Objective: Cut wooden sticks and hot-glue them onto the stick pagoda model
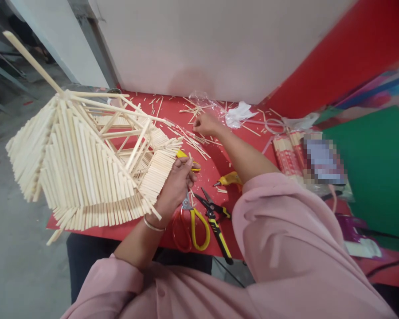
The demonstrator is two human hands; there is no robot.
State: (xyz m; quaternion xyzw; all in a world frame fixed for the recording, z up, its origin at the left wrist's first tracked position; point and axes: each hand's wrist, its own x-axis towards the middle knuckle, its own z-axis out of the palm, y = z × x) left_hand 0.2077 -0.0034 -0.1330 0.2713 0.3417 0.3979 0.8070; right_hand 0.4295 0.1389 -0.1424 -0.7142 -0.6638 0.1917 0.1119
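Note:
A model hut of pale wooden sticks (86,164) stands at the left, its slatted roof partly open on one side. Beside its right edge, my left hand (181,175) is closed, with the end of a short stick (190,156) poking up from the fingertips. My right hand (202,125) reaches to the back of the table, fingers pinched together over loose wooden sticks (194,144); whether anything is in them I cannot make out. Just below my left hand lie scissors (192,221) with one red and one yellow handle, next to black-and-yellow pliers (217,226).
A yellow glue gun (231,179) lies right of the pliers, partly behind my sleeve. Crumpled white tissue (240,114), clear plastic and stick offcuts litter the red tabletop (216,155). Packed chopsticks (286,155), a blurred-out phone (324,158) and a green board (375,173) occupy the right.

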